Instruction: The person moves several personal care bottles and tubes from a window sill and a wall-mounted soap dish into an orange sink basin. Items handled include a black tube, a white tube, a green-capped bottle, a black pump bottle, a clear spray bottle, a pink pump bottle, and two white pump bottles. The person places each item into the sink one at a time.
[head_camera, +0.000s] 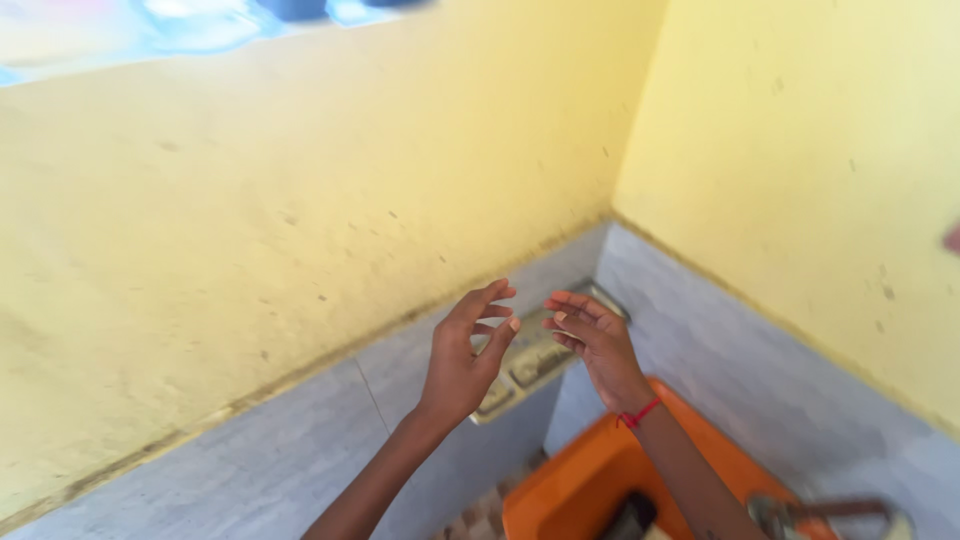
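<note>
We saw no packages or labels; left hand (462, 362) and right hand (596, 345) were raised, fingers spread wide, holding nothing, just above the metal soap shelf (535, 362), orange tub (590, 478) below.

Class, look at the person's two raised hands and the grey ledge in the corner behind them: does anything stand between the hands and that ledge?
Nothing visible does. The left hand and right hand hang empty, fingers spread, before the ledge.
</note>
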